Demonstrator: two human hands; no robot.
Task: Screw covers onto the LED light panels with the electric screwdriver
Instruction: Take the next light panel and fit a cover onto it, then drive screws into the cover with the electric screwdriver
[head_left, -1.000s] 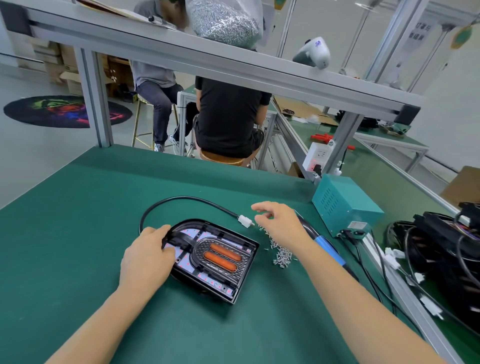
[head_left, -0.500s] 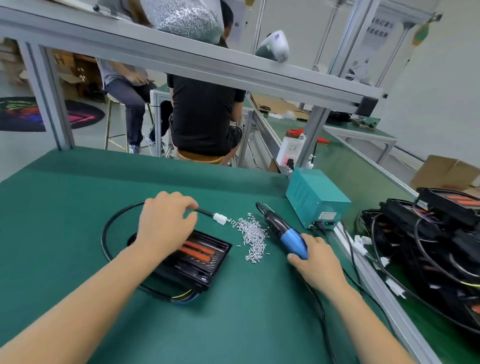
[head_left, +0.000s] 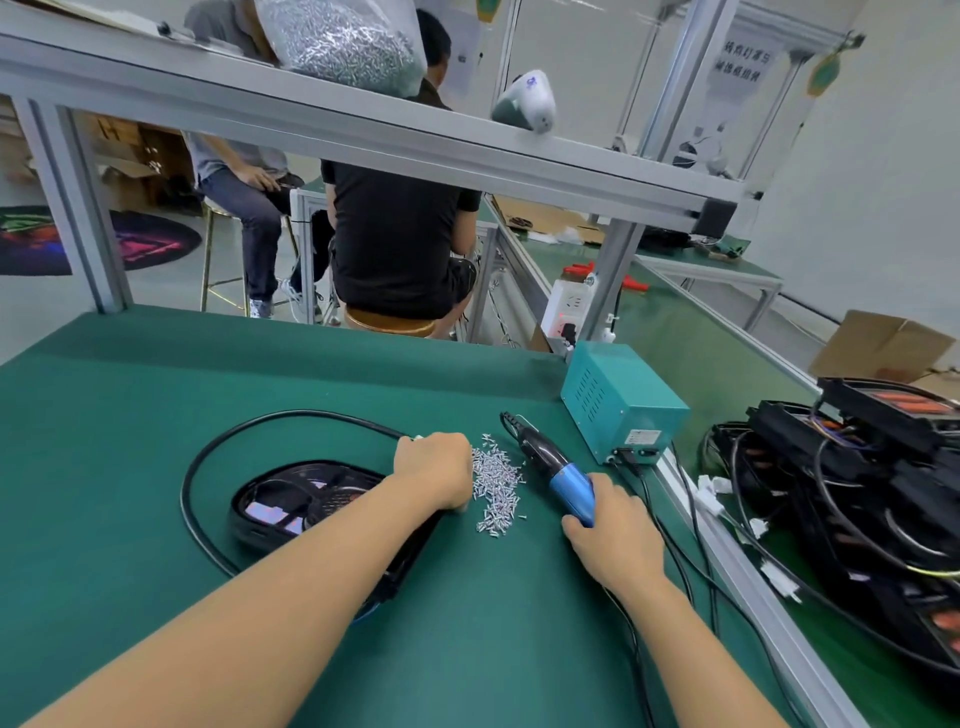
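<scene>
The LED light panel (head_left: 291, 499) is laid on the green bench (head_left: 130, 415), its right half hidden under the left forearm. Just right of the panel, the left hand (head_left: 434, 475) is curled at the edge of the loose screws (head_left: 496, 488) (whether one is pinched cannot be told). Beyond the screws the electric screwdriver (head_left: 550, 465) is gripped at its blue handle by the right hand (head_left: 615, 532), with a teal power box (head_left: 621, 400) behind it.

On the green table (head_left: 130, 415) the left hand (head_left: 434, 470) reaches across the black panel (head_left: 291, 501) to the edge of the screw pile (head_left: 496, 491), fingers curled under; the right hand (head_left: 610, 530) grips the blue screwdriver (head_left: 563, 475) lying beside the pile, near a teal box (head_left: 621, 400)
</scene>
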